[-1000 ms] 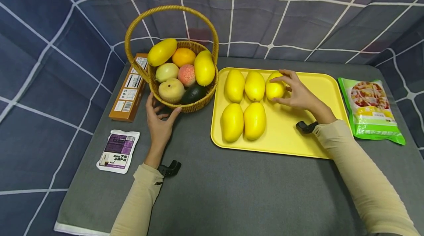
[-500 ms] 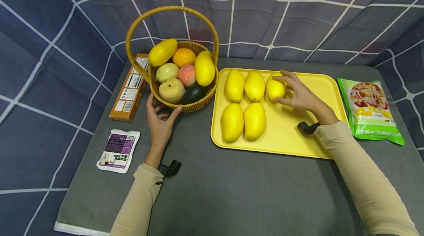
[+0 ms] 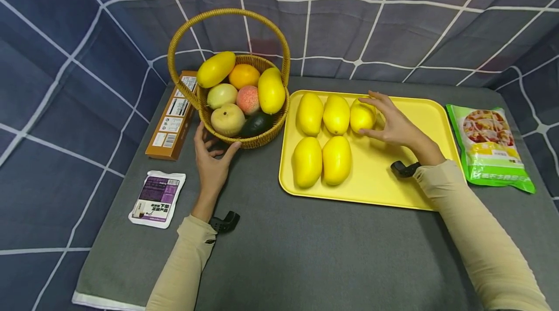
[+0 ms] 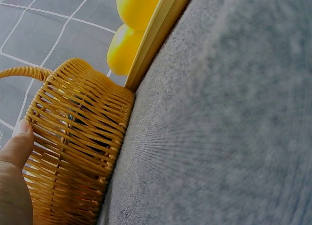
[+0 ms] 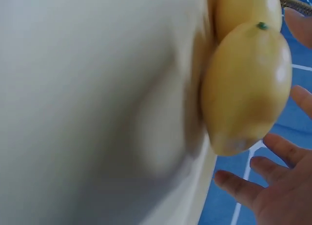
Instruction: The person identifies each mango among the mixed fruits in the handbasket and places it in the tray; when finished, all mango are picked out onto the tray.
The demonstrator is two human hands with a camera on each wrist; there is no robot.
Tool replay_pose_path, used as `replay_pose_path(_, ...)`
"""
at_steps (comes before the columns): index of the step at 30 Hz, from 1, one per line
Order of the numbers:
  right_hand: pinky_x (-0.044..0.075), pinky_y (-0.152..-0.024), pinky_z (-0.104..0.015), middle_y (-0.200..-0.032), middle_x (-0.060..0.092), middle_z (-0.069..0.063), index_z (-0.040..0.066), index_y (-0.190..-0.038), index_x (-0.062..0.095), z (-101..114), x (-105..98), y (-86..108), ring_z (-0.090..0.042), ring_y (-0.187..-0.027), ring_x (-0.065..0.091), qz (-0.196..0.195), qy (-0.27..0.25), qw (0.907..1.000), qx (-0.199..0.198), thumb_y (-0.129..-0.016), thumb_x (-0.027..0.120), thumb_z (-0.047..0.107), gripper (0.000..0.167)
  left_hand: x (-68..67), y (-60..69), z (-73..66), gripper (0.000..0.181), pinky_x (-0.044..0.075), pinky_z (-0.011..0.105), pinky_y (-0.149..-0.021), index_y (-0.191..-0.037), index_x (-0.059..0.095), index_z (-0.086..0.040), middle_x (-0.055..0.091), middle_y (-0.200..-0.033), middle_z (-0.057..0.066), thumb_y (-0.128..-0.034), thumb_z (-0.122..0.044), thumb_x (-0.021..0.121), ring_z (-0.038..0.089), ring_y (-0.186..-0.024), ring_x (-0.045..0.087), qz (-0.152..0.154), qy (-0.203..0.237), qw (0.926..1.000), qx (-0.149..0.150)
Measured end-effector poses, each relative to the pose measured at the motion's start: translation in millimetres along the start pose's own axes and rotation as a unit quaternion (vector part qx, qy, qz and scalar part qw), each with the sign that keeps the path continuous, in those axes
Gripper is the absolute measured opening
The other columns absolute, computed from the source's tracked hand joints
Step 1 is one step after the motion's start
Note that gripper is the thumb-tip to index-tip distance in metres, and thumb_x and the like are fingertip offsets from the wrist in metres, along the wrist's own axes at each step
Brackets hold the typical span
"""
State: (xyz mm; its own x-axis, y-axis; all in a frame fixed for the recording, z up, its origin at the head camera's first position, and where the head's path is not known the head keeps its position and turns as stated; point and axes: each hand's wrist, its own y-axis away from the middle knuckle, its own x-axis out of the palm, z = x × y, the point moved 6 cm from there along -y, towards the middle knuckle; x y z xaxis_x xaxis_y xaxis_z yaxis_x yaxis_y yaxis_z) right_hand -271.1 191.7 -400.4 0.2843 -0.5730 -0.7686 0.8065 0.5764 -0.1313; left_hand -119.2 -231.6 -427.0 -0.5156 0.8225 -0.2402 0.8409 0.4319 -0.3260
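Observation:
My left hand [image 3: 211,163] holds the lower near-left side of a wicker basket [image 3: 262,142], thumb in front and fingers at its left. In the left wrist view the thumb [image 4: 18,144] lies against the woven wall. The basket holds several fruits, among them an orange [image 3: 243,76], a peach [image 3: 248,100] and a dark avocado [image 3: 256,124]. Over the yellow tray [image 3: 393,180], my right hand [image 3: 390,124] is spread around a yellow mango [image 3: 362,116]. The right wrist view shows its fingers parted beside the mango [image 5: 246,91]; whether they touch it, I cannot tell.
Several more yellow mangoes [image 3: 336,160] lie left on the tray in two rows. A brown box [image 3: 171,122] lies left of the basket, and a white-and-purple pouch [image 3: 157,199] nearer. A green food bag [image 3: 491,146] lies right of the tray. Checkered cloth [image 3: 332,24] hangs behind.

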Motion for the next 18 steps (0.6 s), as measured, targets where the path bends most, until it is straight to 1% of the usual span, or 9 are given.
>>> replay_pose_path(4,0.016,-0.111,-0.072,-0.159,0.022,-0.02,0.013,-0.146,0.045,12,-5,-3.3,-0.044,-0.148,0.012,-0.005,0.011,0.9999,-0.006,-0.077,0.084,0.019,0.079,-0.4,2.5,-19.2,0.091,0.045,0.054,-0.083,-0.154,0.023,-0.002,0.039,-0.146,0.025,-0.0816,-0.006,0.079,0.038,-0.117,0.049,0.005,0.015,0.9999,0.003)
replay_pose_path(6,0.017,-0.111,-0.071,-0.159,0.024,-0.019,0.014,-0.146,0.046,22,-6,-6.8,-0.042,-0.149,0.012,-0.007,0.015,0.9997,-0.016,-0.077,0.083,0.021,0.078,-0.8,3.4,-26.8,0.09,0.044,0.056,-0.083,-0.153,0.022,0.001,0.038,-0.146,0.027,-0.082,-0.005,0.078,0.04,-0.117,0.049,0.007,0.015,0.9999,0.002)
replay_pose_path(9,0.018,-0.112,-0.069,-0.158,0.027,-0.017,0.015,-0.145,0.047,42,-4,-14.8,-0.039,-0.149,0.014,-0.007,0.02,0.9987,-0.046,-0.077,0.083,0.021,0.077,-0.9,3.5,-29.1,0.09,0.044,0.057,-0.083,-0.153,0.022,0.002,0.037,-0.146,0.027,-0.0823,-0.005,0.078,0.04,-0.118,0.049,0.009,0.013,0.9999,-0.001)
replay_pose_path(13,0.022,-0.112,-0.066,-0.157,0.029,-0.015,0.015,-0.145,0.047,75,3,-29.1,-0.036,-0.147,0.019,0.0,0.016,0.9955,-0.093,-0.077,0.083,0.021,0.077,-1.0,3.8,-28.5,0.09,0.044,0.057,-0.084,-0.153,0.023,0.001,0.037,-0.146,0.028,-0.0822,-0.005,0.078,0.041,-0.119,0.049,0.01,0.015,0.9998,-0.002)
replay_pose_path(16,0.029,-0.111,-0.06,-0.156,0.031,-0.011,0.018,-0.146,0.047,97,12,-41.5,-0.031,-0.145,0.026,0.01,-0.016,0.9942,-0.106,-0.078,0.084,0.023,0.077,-1.1,4.0,-28.5,0.09,0.044,0.058,-0.084,-0.153,0.023,0.0,0.037,-0.146,0.029,-0.0823,-0.007,0.079,0.042,-0.119,0.048,0.012,0.019,0.9997,-0.001)
replay_pose_path(18,0.032,-0.111,-0.057,-0.156,0.031,-0.008,0.021,-0.146,0.046,111,21,-50.0,-0.028,-0.144,0.029,0.019,-0.031,0.9937,-0.106,-0.08,0.082,0.026,0.076,-1.1,4.0,-28.6,0.09,0.044,0.058,-0.084,-0.153,0.023,0.0,0.036,-0.146,0.029,-0.0826,-0.008,0.078,0.043,-0.118,0.048,0.014,0.02,0.9997,-0.001)
